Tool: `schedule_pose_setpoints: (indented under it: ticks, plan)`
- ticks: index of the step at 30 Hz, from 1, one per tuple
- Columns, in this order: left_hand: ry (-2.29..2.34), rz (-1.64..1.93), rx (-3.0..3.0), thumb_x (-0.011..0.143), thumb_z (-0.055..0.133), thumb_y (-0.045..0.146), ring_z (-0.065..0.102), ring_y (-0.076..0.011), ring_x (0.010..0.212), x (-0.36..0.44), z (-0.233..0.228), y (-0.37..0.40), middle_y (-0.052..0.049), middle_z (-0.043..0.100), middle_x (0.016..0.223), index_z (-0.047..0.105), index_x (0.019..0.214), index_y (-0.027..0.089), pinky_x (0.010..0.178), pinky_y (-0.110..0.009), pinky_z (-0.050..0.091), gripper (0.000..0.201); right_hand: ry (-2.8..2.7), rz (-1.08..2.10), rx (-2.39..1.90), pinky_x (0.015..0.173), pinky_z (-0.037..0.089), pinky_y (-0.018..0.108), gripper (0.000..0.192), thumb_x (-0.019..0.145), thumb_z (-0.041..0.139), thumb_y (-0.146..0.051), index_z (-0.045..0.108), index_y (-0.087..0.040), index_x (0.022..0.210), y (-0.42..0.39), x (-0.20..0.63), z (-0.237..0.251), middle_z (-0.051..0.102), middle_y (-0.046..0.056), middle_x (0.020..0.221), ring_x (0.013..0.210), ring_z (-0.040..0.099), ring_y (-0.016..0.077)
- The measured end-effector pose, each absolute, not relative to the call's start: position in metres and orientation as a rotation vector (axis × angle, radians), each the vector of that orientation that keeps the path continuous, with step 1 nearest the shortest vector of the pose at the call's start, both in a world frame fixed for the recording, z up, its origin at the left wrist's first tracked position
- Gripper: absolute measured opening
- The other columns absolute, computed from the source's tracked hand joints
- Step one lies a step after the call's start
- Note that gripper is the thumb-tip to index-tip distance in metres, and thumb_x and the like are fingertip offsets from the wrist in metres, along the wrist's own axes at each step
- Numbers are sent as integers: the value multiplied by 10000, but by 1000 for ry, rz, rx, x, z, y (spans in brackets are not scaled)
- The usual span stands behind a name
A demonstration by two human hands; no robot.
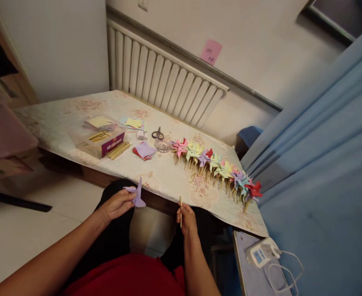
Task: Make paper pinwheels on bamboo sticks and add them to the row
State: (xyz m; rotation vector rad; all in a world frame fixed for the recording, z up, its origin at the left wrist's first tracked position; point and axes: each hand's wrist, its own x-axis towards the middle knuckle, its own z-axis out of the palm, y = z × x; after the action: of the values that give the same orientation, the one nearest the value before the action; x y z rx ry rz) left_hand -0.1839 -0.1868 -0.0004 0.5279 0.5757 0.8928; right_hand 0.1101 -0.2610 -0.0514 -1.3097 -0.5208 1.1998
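Above my lap, my left hand [121, 203] pinches a purple paper pinwheel head [138, 197] with its blades folded. Apart from it, my right hand [187, 218] grips a thin wooden stick [181, 211] held upright near the table's front edge. On the table lie purple and red paper squares [144, 150]. Several finished pinwheels [214, 162] in mixed colours stretch in a row to the right. Loose wooden sticks [119, 151] lie beside a plastic box [99, 142] with more sticks in it.
A flowered cloth covers the table [165, 181]. Scissors [158, 134] lie toward its back, near a small clear dish [162, 145] and yellow paper [134, 123]. A radiator [156, 70] runs behind. At right are a blue curtain [316, 164] and a white corded device [262, 251] on a stand.
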Motion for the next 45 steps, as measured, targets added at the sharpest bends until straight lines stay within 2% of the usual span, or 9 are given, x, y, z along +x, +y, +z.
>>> schedule_pose_setpoints:
  ticks: [7,18,28,34,39,45]
  plan:
    - [552,866,523,626,887,109,684,-153,667,-177,-2,-186,-28,734,726,729,840,133,714,-260,542,267,-474,1167,-1309,338,298,172,441,577,791,-475,623,-163,839,-253,109,-63,554,-80,472,340,396,60]
    - [509,829,537,639,894,133,725,-177,720,-167,-17,-178,-56,759,785,733,890,135,713,-262,572,298,-395,1173,-1359,304,276,167,445,592,748,-528,570,-191,819,-245,108,-69,534,-93,441,311,389,65]
    - [521,814,533,640,891,126,725,-160,713,-160,-18,-176,-58,756,788,734,910,129,710,-256,591,313,-399,1215,-1397,300,305,171,377,660,731,-465,591,-176,858,-248,104,-66,574,-72,474,309,461,87]
    - [498,807,528,659,875,103,741,-178,735,-161,-17,-176,-67,764,798,736,924,121,722,-265,599,300,-416,1242,-1404,301,320,171,344,676,734,-431,602,-167,853,-249,103,-65,591,-56,484,315,485,97]
    - [520,822,503,608,913,123,732,-169,704,-162,-15,-177,-69,764,781,748,897,110,710,-260,598,333,-426,1240,-1405,305,327,169,311,678,742,-400,616,-163,836,-251,101,-63,592,-48,485,323,494,99]
    - [500,832,510,609,914,137,721,-164,695,-162,-15,-178,-62,758,773,752,879,117,699,-254,585,315,-427,1200,-1387,389,435,178,231,622,774,-286,631,-144,735,-253,97,-55,658,3,599,433,571,94]
